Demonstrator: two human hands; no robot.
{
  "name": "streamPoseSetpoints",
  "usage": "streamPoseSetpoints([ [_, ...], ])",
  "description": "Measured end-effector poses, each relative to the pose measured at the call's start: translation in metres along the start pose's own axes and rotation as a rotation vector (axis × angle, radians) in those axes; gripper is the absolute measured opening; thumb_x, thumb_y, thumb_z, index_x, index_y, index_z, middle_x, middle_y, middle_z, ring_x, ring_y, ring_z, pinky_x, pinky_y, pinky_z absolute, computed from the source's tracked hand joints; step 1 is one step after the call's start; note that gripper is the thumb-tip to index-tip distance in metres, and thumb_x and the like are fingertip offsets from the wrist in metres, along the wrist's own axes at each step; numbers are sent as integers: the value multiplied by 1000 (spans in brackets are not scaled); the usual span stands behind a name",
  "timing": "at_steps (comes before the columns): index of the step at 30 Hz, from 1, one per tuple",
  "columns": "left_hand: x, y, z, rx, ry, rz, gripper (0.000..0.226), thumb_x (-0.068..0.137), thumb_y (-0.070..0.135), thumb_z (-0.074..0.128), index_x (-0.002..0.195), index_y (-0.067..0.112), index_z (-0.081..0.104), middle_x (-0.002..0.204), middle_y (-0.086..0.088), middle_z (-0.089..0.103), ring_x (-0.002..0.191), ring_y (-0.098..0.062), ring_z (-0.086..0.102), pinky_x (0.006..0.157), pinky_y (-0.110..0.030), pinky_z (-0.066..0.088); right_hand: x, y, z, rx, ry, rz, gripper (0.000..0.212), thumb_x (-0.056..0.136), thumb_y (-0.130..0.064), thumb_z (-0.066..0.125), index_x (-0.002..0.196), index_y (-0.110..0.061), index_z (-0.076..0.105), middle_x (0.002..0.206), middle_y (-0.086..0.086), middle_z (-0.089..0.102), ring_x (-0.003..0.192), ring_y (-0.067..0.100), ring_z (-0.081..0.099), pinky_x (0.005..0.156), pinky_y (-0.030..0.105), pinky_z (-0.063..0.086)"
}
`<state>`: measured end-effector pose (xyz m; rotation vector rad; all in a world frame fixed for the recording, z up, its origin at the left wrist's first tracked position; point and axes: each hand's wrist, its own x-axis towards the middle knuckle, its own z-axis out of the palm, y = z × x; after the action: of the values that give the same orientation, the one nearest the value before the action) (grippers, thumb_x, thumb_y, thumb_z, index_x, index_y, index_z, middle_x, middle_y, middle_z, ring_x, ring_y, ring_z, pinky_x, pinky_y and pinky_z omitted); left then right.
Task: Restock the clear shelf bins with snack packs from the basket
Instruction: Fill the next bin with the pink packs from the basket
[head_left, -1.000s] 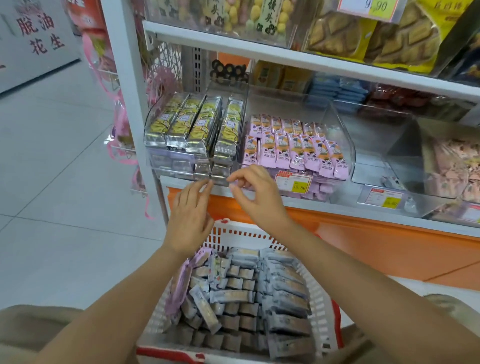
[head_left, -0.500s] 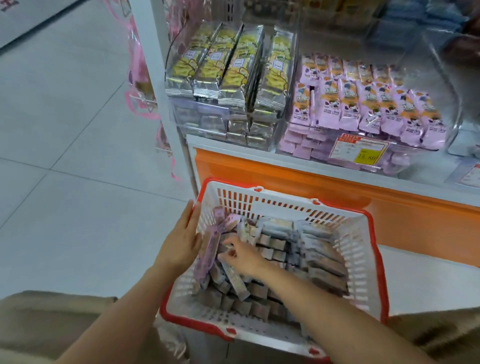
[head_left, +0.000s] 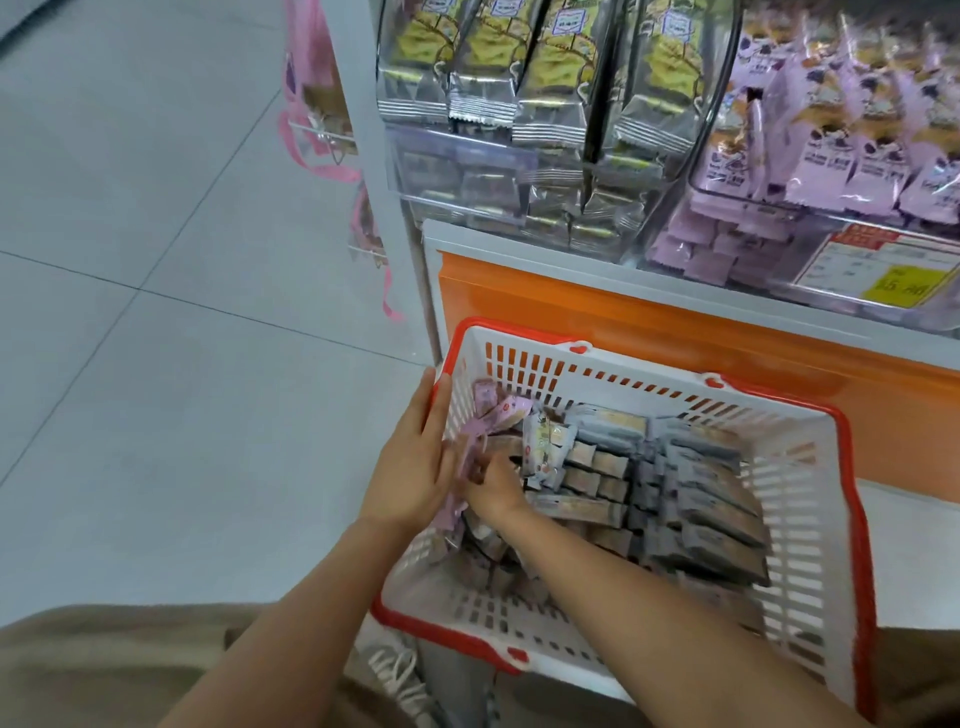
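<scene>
Head camera: a person works the basket (head_left: 524, 364) on the floor below the clear bin (head_left: 753, 260) of matching stock. The left hand (head_left: 413, 467), fingers straight, braces the lilac snack packs (head_left: 491, 410) against the basket's left wall. The right hand (head_left: 493, 491) burrows beside them, its grip lost in blur. The step looks best done by gathering only lilac packs, squared together, leaving the grey packs (head_left: 711, 499) undisturbed.

Both hands work at the left side of the white, red-rimmed basket (head_left: 795, 499). The left hand (head_left: 415, 467) lies with straight fingers (head_left: 434, 410) along the basket's left wall, against a clump of purple packs (head_left: 493, 410), which the right hand (head_left: 493, 491) grips. Grey packs (head_left: 711, 519) fill the rest in rows. Farther off, on the shelf (head_left: 519, 254), a clear bin (head_left: 467, 171) holds yellow-and-silver packs (head_left: 550, 67); the right bin (head_left: 769, 244) holds lilac packs (head_left: 821, 171).
</scene>
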<state>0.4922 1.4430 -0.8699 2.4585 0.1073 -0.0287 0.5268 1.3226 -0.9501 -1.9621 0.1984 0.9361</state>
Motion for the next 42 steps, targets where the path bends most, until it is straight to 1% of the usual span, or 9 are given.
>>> streamPoseSetpoints([
  [7,1,-1,1,27,19,22,63,102,24,38,158,17,11,166,-2,7,150,-20,20,117,-37,33,-9,-2,-23,15,21,-112,33,87,-19,71,116,-8,59,104,1,68,95,15,65,90,38,53],
  [10,2,0,0,63,-1,1,62,101,29,32,158,15,14,165,-6,12,150,-22,20,120,-36,25,-24,-14,-53,3,27,-171,37,88,-18,71,117,-12,49,106,2,60,91,12,59,79,23,50],
  [15,14,20,-11,248,131,-25,62,94,42,24,139,9,53,143,-15,50,132,-34,43,108,-48,35,-56,-42,-97,-48,61,-331,33,88,-15,71,113,-15,50,88,-3,56,75,10,54,75,29,49],
  [19,31,70,-20,-281,75,-308,45,98,56,43,115,18,61,101,1,65,94,-18,58,75,-30,42,-82,-62,-119,-65,139,-493,32,82,-7,73,105,-15,52,78,-8,47,63,6,42,66,25,40],
  [22,37,99,-22,-597,36,-333,37,99,39,54,96,3,61,82,-13,68,74,-20,63,71,-38,50,-101,-72,-131,-157,198,-605,37,78,-7,73,107,-16,52,81,-8,48,67,6,43,66,25,39],
  [29,42,129,-44,-1010,-71,-268,18,91,16,45,86,9,60,83,-9,62,79,-23,60,74,-33,48,-140,-72,-179,-301,232,-725,28,84,-15,68,107,-18,51,100,-9,52,91,10,51,81,29,45],
  [33,41,149,-50,-1085,-79,-233,33,91,3,36,94,8,69,76,1,71,75,-17,65,75,-31,52,-161,-76,-196,-279,259,-789,30,82,-13,72,104,-19,52,89,-7,53,73,4,45,66,20,39],
  [38,44,165,-56,-734,209,-9,19,94,17,49,105,25,62,101,8,63,92,-2,60,85,-24,48,-190,-93,-213,-138,380,-926,28,80,-3,70,98,-18,55,86,-2,54,72,5,42,64,22,39],
  [42,54,166,-74,-133,512,297,44,83,20,46,125,12,57,124,-7,52,118,-24,47,99,-44,40,-208,-125,-231,-53,547,-1007,27,82,-2,68,94,-21,52,81,0,51,70,12,41,62,30,37],
])
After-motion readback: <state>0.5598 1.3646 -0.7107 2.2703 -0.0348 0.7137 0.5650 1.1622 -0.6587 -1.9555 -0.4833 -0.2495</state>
